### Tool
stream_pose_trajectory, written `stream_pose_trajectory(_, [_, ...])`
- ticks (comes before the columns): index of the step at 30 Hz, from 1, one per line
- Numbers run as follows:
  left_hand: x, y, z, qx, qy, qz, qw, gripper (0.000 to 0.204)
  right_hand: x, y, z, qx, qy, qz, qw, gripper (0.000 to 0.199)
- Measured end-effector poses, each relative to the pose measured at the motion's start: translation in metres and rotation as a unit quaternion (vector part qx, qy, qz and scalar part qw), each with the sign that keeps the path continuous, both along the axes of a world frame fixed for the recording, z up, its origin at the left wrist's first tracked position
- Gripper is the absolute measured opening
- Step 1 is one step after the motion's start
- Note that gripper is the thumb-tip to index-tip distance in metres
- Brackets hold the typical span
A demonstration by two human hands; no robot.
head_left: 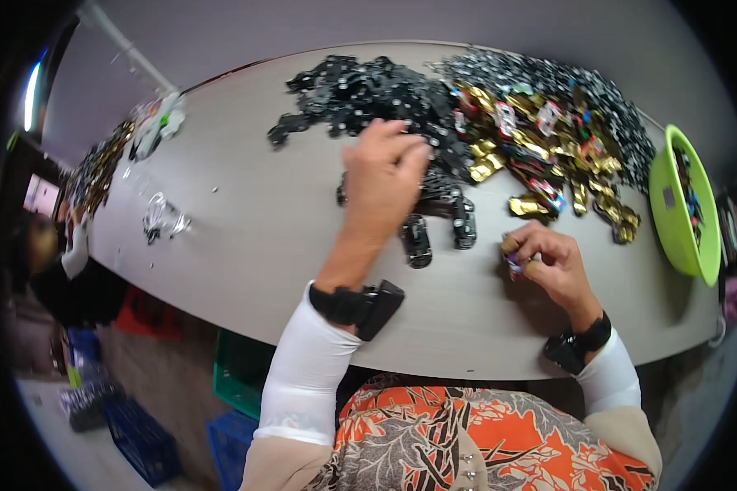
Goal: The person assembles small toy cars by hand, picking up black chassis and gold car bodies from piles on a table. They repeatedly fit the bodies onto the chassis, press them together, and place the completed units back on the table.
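My left hand (pixel 382 176) is over the near edge of a heap of black toy car bases (pixel 368 94), slightly blurred. Its fingers look apart, and I make out nothing in them. Just below it, two black car bases (pixel 418 241) lie separately on the table. To the right, my right hand (pixel 553 262) is closed around a small purple toy car body (pixel 513 263), mostly hidden by the fingers. Beyond that hand spreads a pile of gold, red and other coloured toy car bodies (pixel 532 147).
Small silvery-dark parts (pixel 565 78) are heaped along the back edge. A lime-green basin (pixel 663 204) with more pieces stands at the right. A clear plastic bag (pixel 164 217) lies on the table (pixel 254 245) at the left. Another person (pixel 70 270) sits at the far left.
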State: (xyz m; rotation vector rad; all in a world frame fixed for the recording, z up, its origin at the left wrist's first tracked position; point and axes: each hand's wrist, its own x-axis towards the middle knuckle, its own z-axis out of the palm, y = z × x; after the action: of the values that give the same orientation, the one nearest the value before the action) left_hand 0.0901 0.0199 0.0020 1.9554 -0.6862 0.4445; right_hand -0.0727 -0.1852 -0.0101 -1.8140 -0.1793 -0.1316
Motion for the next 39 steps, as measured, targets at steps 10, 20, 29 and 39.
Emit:
stream_pose_trajectory(10, [-0.052,-0.012,-0.002,0.122,-0.026,-0.143,0.982,0.016,-0.009,-0.007,0.004,-0.073,-0.027,-0.152,0.985,0.002])
stream_pose_trajectory(20, [-0.049,-0.010,-0.002,0.311,-0.066,-0.066,0.946,0.028,-0.002,-0.003,-0.003,-0.283,-0.099,-0.144,0.943,0.008])
stream_pose_trajectory(29, [-0.058,-0.028,-0.014,0.304,-0.095,-0.066,0.946,0.024,-0.001,0.004,-0.002,-0.082,-0.012,-0.176,0.981,0.006])
stream_pose_trajectory(39, [-0.058,-0.020,0.000,0.086,0.066,-0.119,0.987,0.018,-0.001,0.020,-0.007,-0.330,-0.057,-0.166,0.928,0.028])
